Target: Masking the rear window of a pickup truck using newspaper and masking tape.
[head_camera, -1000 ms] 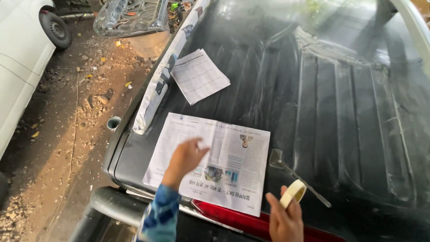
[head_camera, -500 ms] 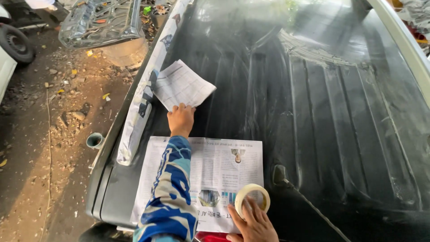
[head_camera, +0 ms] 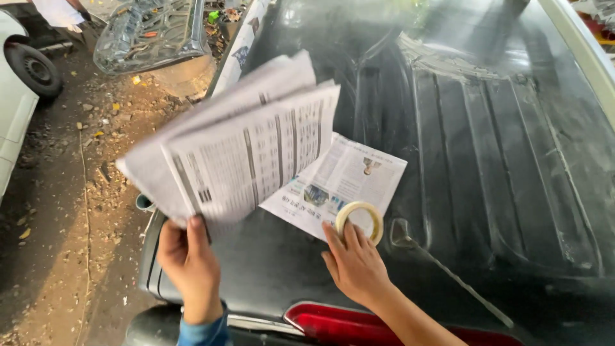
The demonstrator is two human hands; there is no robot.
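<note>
My left hand [head_camera: 189, 259] grips the lower corner of a sheaf of newspaper sheets [head_camera: 240, 144] and holds it lifted above the dark car body [head_camera: 500, 166]. A second newspaper sheet [head_camera: 343, 182] lies flat on the car surface, partly under the lifted sheets. My right hand [head_camera: 355, 263] rests on the car next to that sheet, fingers holding a roll of pale masking tape [head_camera: 360, 221] upright at the sheet's near edge.
The car's ribbed dark panel stretches to the right, with a red tail light [head_camera: 339, 323] at the near edge. To the left lie dirt ground [head_camera: 70, 192] with litter, a white car's wheel [head_camera: 35, 67] and a detached car part [head_camera: 150, 32].
My left hand has picked up the far newspaper sheets and pulled them back toward me, lifted in the air. My right hand with the tape has moved up onto the car beside the flat sheet.
</note>
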